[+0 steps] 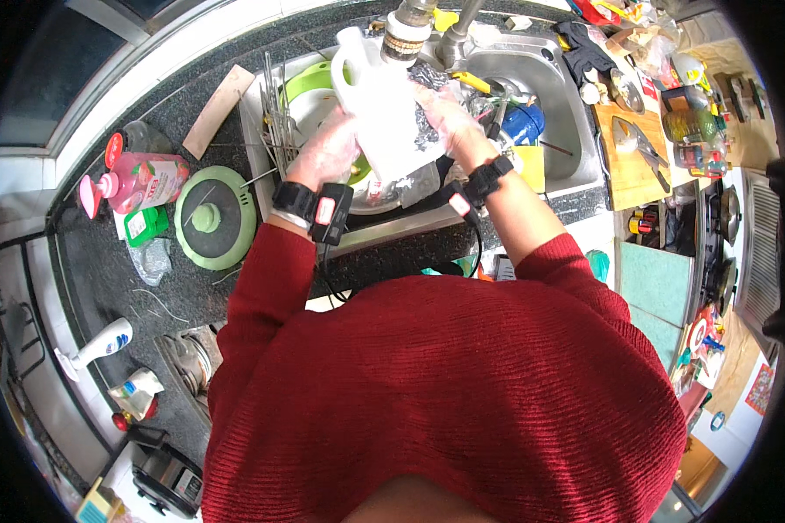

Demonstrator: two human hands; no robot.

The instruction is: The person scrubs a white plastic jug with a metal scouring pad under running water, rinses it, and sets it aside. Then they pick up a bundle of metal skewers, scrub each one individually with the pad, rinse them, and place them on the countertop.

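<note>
Over the double-bowl steel sink (579,140) I hold a white plastic jug (387,121) with a loop handle, which looks overexposed. My left hand (330,147), in a clear thin glove, grips its left side below the handle. On the right side, my right hand (441,114), also gloved, presses a grey scrunched scrubber (425,134) that looks like steel wool against it. Beneath the jug are a green basin (311,78) and a white bowl (311,108), both partly hidden. A faucet (407,33) hangs just beyond the jug.
Skewer-like metal rods (276,121) stand at the sink's left. A blue round item (523,123) and a yellow cloth or sponge (530,168) lie in the right part. Left are a glass lid (216,218) and a pink pump bottle (147,180). Knives (647,150) rest on a cutting board (618,183).
</note>
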